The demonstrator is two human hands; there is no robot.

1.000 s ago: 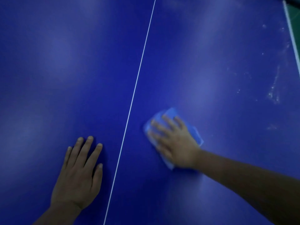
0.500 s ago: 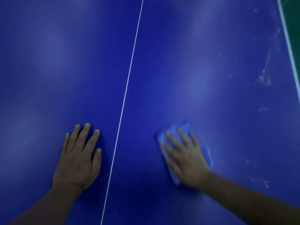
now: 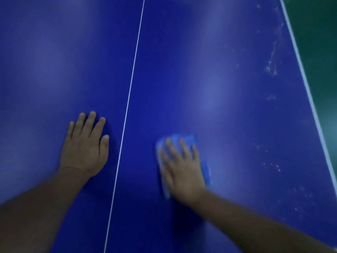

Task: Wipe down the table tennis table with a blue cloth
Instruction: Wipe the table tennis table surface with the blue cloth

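On the dark blue, smooth table tennis table [image 3: 209,73], just right of the thin white centre line [image 3: 131,84], the right hand [image 3: 182,167] pressed flat, fingers straight and slightly spread, over a folded light blue cloth [image 3: 184,138]. Cloth edges showing beyond the fingertips at the far end, along the thumb side and past the little-finger side; all of it in contact with the table surface. Hand and cloth blurred. Left of the centre line, close to it but not touching, the left hand [image 3: 84,147] lying palm down on bare table, fingers straight and near together, holding nothing. Both forearms bare, reaching in from the near edge. Toward the right side of the table, scattered whitish smudges and specks [image 3: 271,68], well apart from the cloth. Along the right edge, a white border stripe [image 3: 300,70], with dark green floor [image 3: 321,42] beyond it.
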